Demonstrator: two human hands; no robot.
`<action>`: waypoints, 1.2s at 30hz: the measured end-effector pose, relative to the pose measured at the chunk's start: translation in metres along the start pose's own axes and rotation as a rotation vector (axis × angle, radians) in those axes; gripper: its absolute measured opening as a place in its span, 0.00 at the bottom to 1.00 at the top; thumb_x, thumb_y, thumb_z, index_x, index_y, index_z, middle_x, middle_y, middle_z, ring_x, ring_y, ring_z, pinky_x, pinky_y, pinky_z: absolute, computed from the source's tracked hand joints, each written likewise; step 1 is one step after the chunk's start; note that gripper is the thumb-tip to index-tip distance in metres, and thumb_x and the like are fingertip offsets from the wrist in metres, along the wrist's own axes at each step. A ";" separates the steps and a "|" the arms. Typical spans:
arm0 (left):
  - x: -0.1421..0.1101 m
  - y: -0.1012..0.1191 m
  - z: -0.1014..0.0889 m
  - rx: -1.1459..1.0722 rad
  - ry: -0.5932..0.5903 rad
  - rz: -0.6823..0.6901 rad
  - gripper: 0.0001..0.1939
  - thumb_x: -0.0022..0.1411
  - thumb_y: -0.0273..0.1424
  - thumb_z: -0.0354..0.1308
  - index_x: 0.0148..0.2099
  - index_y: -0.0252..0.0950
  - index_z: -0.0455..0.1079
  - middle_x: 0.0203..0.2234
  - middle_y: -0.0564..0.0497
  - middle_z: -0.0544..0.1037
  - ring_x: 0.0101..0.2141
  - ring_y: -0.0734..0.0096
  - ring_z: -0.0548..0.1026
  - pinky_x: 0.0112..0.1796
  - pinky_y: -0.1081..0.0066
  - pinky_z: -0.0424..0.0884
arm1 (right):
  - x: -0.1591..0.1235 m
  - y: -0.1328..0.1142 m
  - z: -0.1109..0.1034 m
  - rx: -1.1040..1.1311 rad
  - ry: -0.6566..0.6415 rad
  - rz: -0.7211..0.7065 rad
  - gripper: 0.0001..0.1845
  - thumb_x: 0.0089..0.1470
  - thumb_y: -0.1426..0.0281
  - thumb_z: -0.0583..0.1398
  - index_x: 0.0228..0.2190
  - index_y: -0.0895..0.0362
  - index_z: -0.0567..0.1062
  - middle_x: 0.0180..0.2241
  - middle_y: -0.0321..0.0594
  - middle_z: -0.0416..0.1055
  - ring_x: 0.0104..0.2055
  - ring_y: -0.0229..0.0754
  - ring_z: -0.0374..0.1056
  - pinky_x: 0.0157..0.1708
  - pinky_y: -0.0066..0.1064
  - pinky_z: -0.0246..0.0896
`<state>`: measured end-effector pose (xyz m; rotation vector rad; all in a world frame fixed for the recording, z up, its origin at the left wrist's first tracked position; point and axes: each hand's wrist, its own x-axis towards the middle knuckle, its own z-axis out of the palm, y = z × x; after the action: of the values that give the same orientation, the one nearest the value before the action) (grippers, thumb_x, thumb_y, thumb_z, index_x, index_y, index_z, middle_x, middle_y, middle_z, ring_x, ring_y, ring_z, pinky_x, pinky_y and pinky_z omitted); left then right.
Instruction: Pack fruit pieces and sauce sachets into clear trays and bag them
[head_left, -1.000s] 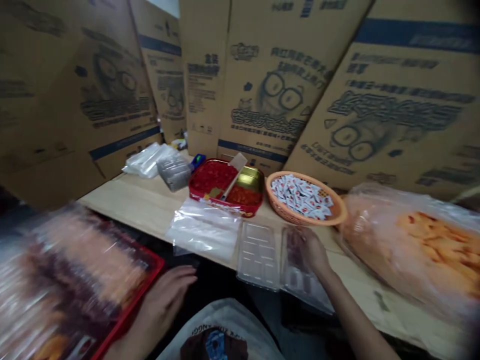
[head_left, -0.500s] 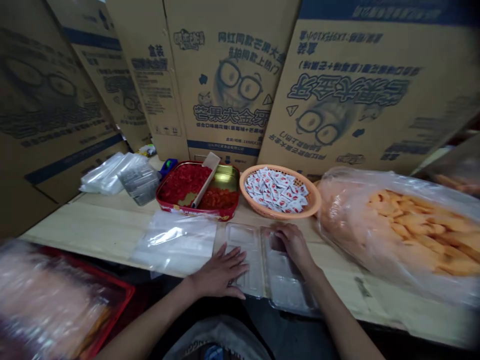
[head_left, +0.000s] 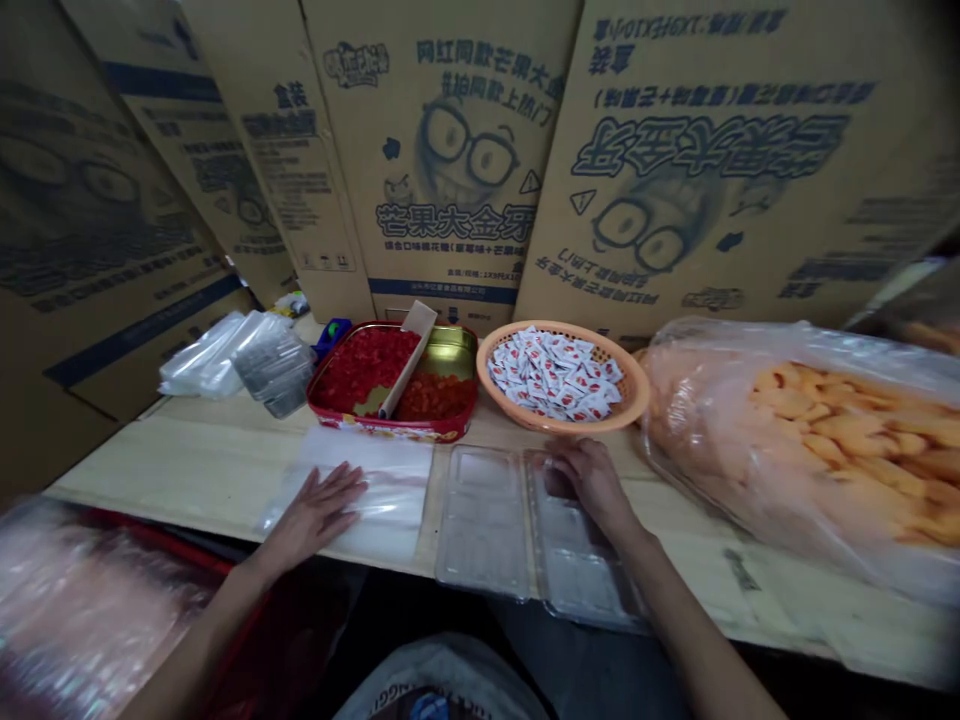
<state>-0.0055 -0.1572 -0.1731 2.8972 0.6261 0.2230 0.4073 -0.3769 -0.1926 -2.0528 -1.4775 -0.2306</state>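
My left hand [head_left: 319, 508] lies with spread fingers on a stack of clear plastic bags [head_left: 397, 490] near the table's front edge. The fingers of my right hand [head_left: 596, 490] are bent together at the upper end of a clear compartment tray [head_left: 581, 570]. What they hold there, if anything, is hidden. Beside it, to the left, is a second clear tray section [head_left: 484, 520]; I cannot tell whether the two are joined. Just behind my right hand stands an orange basket [head_left: 637, 400] heaped with small white-and-red sachets [head_left: 555, 375].
A red tin [head_left: 375, 428] contains red and orange bits, with a pale scraper [head_left: 409, 360] across it. A large bag of orange pieces [head_left: 847, 430] lies right. Plastic packs [head_left: 274, 360] sit back left, a wrapped load [head_left: 90, 610] front left. Cardboard boxes [head_left: 457, 160] wall the back.
My left hand came up from the front left, passed over the left tray section, then moved left onto the bags. My right hand stayed at the right tray. The view swung right.
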 end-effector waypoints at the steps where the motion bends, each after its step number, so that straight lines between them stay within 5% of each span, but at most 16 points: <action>1: 0.001 -0.005 -0.001 0.001 0.026 0.017 0.22 0.60 0.38 0.50 0.57 0.51 0.60 0.55 0.49 0.65 0.57 0.60 0.58 0.54 0.48 0.51 | 0.000 0.000 0.000 -0.016 -0.017 0.009 0.14 0.51 0.68 0.54 0.34 0.60 0.76 0.36 0.49 0.71 0.41 0.50 0.64 0.42 0.42 0.61; 6: 0.017 -0.001 0.001 0.019 0.311 0.056 0.15 0.58 0.33 0.53 0.48 0.45 0.69 0.50 0.47 0.71 0.53 0.60 0.65 0.53 0.50 0.56 | -0.002 -0.003 -0.004 -0.028 -0.097 0.019 0.11 0.52 0.71 0.54 0.34 0.58 0.76 0.36 0.46 0.72 0.39 0.47 0.66 0.42 0.38 0.61; 10: 0.038 0.043 0.003 -0.051 0.434 0.107 0.13 0.59 0.27 0.49 0.45 0.40 0.70 0.47 0.47 0.73 0.52 0.64 0.67 0.54 0.54 0.57 | -0.004 -0.006 -0.008 -0.025 -0.056 0.022 0.12 0.54 0.70 0.53 0.32 0.58 0.76 0.33 0.45 0.72 0.38 0.47 0.64 0.40 0.38 0.60; 17: 0.074 0.142 0.017 -0.458 0.274 0.219 0.14 0.59 0.26 0.50 0.44 0.42 0.72 0.45 0.47 0.75 0.51 0.65 0.68 0.55 0.57 0.56 | -0.007 -0.005 -0.007 0.003 0.058 -0.002 0.15 0.56 0.68 0.51 0.30 0.60 0.75 0.29 0.46 0.69 0.35 0.47 0.62 0.38 0.38 0.60; 22: 0.097 0.195 0.031 -1.029 0.140 -0.113 0.14 0.56 0.31 0.55 0.46 0.41 0.71 0.43 0.46 0.74 0.43 0.66 0.71 0.44 0.66 0.67 | -0.008 -0.008 -0.016 0.069 0.181 0.042 0.14 0.57 0.65 0.50 0.31 0.57 0.73 0.30 0.44 0.68 0.36 0.46 0.62 0.39 0.39 0.60; 27: 0.126 0.243 0.034 -1.493 -0.050 -0.315 0.36 0.42 0.33 0.67 0.54 0.39 0.61 0.39 0.47 0.73 0.36 0.70 0.71 0.37 0.71 0.68 | -0.002 -0.027 -0.044 0.151 0.238 0.030 0.12 0.57 0.64 0.51 0.34 0.55 0.73 0.33 0.43 0.69 0.38 0.46 0.64 0.39 0.39 0.60; 32: 0.139 0.259 0.025 -1.848 -0.193 -0.461 0.25 0.43 0.34 0.66 0.44 0.35 0.64 0.27 0.52 0.74 0.26 0.70 0.73 0.31 0.67 0.70 | 0.018 -0.049 -0.077 0.207 0.187 -0.101 0.10 0.56 0.65 0.53 0.36 0.56 0.72 0.34 0.42 0.71 0.39 0.43 0.65 0.40 0.35 0.61; 36: 0.127 0.241 0.009 -1.972 -0.273 -0.575 0.24 0.42 0.27 0.65 0.43 0.34 0.63 0.31 0.48 0.76 0.29 0.64 0.76 0.32 0.63 0.71 | 0.061 -0.026 -0.077 0.087 0.067 0.077 0.10 0.55 0.69 0.53 0.32 0.58 0.73 0.33 0.43 0.71 0.36 0.42 0.66 0.36 0.31 0.61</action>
<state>0.2056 -0.3216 -0.1207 0.8001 0.5587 0.1666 0.4210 -0.3652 -0.0922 -2.0083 -1.3423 -0.1992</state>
